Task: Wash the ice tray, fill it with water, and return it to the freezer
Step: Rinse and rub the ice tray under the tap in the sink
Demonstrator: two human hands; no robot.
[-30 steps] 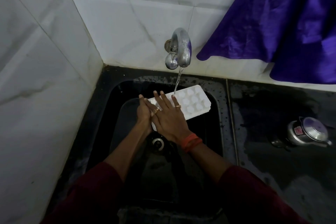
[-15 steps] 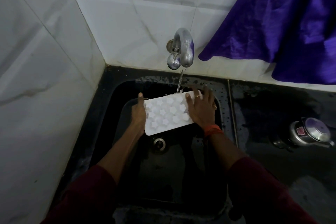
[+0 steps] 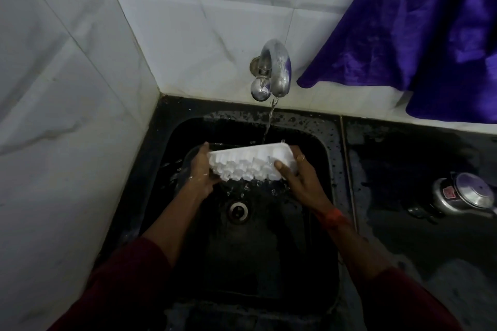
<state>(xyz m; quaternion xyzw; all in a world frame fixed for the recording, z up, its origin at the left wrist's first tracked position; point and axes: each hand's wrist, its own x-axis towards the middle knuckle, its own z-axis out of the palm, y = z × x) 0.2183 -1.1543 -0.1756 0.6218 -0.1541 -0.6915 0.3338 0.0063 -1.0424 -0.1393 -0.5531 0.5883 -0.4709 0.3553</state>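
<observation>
The white ice tray (image 3: 248,163) is held over the black sink (image 3: 326,169), tilted on its long edge so its bumpy underside faces me. My left hand (image 3: 200,172) grips its left end and my right hand (image 3: 298,174) grips its right end, thumb on the underside. A thin stream from the metal tap (image 3: 277,72) falls onto the tray's far upper edge. Water drips off the tray's lower edge toward the drain (image 3: 238,211).
White tiled walls close in at the left and behind the sink. A purple cloth (image 3: 416,29) hangs at the upper right. A steel pressure cooker (image 3: 462,196) stands on the wet black counter (image 3: 403,158) to the right.
The tray has tipped from lying nearly flat to standing on its long edge, underside toward me. My right hand slid from rubbing its left part to gripping its right end.
</observation>
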